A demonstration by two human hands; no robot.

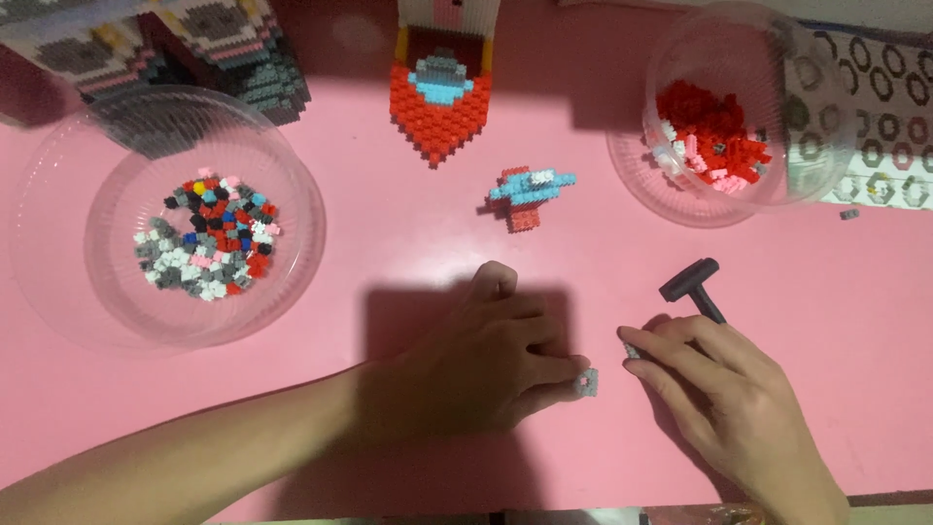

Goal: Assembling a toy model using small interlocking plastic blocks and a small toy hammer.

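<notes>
My left hand (486, 360) rests on the pink table (389, 243) and pinches a small grey block piece (586, 381) between its fingertips. Just to the right, my right hand (724, 399) lies on the table with its fingers curled over the handle of a small black hammer-shaped tool (692, 285); the tool's head points away from me. A small grey bit shows at the right hand's fingertips. A small red, blue and white block assembly (528, 194) lies on the table beyond both hands.
A clear bowl (58, 243) of mixed small blocks sits at the left. A tilted clear bowl (777, 58) with red, white and pink blocks is at the right. A red block model (439, 112) stands at the back centre; grey block builds (194, 49) sit back left.
</notes>
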